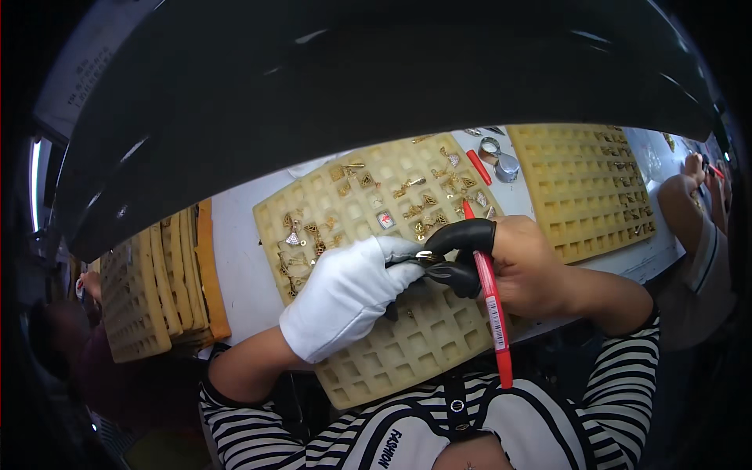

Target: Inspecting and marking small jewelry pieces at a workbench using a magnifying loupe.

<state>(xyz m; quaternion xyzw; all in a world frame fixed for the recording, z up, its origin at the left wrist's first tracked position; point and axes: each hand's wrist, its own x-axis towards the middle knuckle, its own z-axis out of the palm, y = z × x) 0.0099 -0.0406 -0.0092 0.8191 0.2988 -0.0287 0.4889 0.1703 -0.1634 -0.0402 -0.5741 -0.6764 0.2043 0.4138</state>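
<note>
My left hand (352,294), in a white glove, pinches a small gold-coloured jewellery piece (424,255) between thumb and forefinger. Black covers sit on fingers of my right hand (487,261), whose fingertips meet the same piece from the other side. A red pen (495,311) is tucked in the right hand, its lower end pointing towards my chest. Beneath both hands lies a yellowish tray (405,352) with square pockets, many holding gold-coloured pendants and chains. A small framed piece with a red mark (385,220) rests on the tray beyond my hands.
Another pocketed tray (564,205) with jewellery lies to the right. Between the trays are a red pen cap (479,167) and a folding metal loupe (505,167). Several stacked trays (135,294) stand at left. A person's arm (678,202) is at far right; a dark visor-like edge covers the top.
</note>
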